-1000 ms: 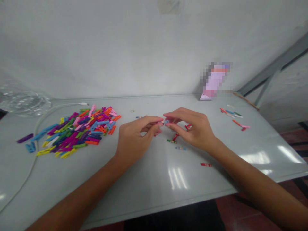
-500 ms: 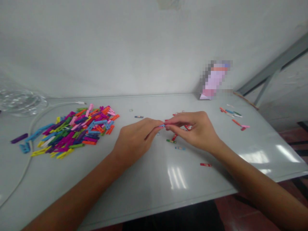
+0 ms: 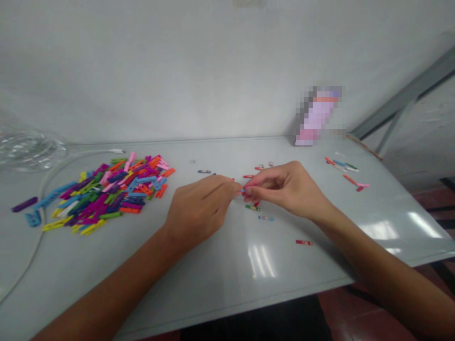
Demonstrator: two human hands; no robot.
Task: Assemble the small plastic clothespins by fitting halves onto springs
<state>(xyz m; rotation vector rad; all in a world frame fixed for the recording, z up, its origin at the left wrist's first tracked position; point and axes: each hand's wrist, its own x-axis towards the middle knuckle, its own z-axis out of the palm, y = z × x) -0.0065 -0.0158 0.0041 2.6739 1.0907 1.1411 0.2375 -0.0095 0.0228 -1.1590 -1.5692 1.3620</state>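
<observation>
Over the middle of the table, my left hand and my right hand meet, fingertips pinched together on a small light-blue clothespin. Fingers cover most of it, so its exact shape and how its parts sit cannot be made out. Beneath and around the hands lie loose clothespin halves: a green one, a light-blue one, a dark-blue one and several red ones, among them a red half nearer the front. Small wire springs lie farther back.
A large heap of colourful clothespins spreads on the left, crossed by a white cable. Clear plastic wrap lies behind it. At the right are a few scattered clothespins. A pinkish blurred box leans on the wall.
Both hands stay together at the same spot. My left fingers have curled further over the clothespin, and my right fingertips have shifted slightly downward.
</observation>
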